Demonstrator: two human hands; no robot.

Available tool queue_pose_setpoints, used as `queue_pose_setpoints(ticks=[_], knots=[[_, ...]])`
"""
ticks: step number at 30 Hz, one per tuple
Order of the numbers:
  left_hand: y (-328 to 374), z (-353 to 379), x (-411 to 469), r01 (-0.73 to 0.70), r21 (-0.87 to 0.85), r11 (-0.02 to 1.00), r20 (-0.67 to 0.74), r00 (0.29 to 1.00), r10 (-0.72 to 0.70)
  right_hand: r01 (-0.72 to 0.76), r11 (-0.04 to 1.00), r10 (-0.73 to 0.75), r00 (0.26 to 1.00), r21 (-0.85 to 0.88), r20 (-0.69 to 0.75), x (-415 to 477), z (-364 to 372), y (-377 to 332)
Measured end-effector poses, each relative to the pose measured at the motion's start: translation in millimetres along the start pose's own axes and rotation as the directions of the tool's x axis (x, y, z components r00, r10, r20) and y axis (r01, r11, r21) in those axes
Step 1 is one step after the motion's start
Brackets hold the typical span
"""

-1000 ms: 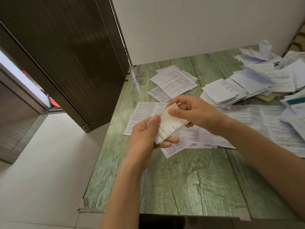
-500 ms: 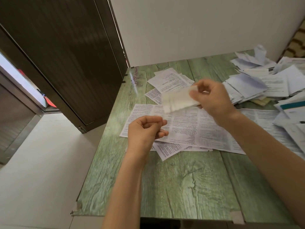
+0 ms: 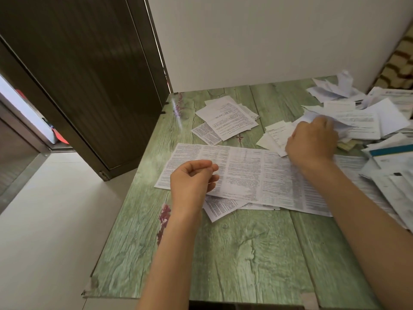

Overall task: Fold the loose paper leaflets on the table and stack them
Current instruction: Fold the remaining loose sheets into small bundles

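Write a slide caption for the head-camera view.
Leaflet folding: right hand at the stack of folded leaflets, left hand loosely curled and empty over an unfolded leaflet on the green table.

Dense print on leaflets (image 3: 245, 175); none legible

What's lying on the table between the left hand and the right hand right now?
In the head view, the big unfolded leaflet spans the gap between left hand and right hand.
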State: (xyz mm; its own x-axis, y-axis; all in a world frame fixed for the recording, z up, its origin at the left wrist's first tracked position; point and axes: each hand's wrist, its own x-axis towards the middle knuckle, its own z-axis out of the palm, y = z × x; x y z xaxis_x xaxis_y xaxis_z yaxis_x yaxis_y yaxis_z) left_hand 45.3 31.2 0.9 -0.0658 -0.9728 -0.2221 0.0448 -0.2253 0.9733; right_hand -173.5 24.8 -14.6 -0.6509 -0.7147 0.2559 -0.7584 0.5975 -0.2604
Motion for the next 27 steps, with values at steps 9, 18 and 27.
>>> queue_pose_setpoints(ticks=[9, 18, 27], knots=[[0, -5, -4, -0.012, 0.041, 0.999, -0.036, 0.999, 0.013, 0.143, 0.972, -0.074, 0.938, 0.184, -0.339, -3, -3, -10], [0, -7, -3, -0.007, 0.048, 0.999, -0.041, 0.999, 0.009, 0.298, 0.848, 0.005, 0.822, 0.438, -0.570, 1, 4, -14], [1, -8, -2, -0.007, 0.047, 0.999, -0.042, 0.999, 0.009, 0.689, 0.605, -0.213, 0.622, 0.398, -0.753, -24, 0, -39]])
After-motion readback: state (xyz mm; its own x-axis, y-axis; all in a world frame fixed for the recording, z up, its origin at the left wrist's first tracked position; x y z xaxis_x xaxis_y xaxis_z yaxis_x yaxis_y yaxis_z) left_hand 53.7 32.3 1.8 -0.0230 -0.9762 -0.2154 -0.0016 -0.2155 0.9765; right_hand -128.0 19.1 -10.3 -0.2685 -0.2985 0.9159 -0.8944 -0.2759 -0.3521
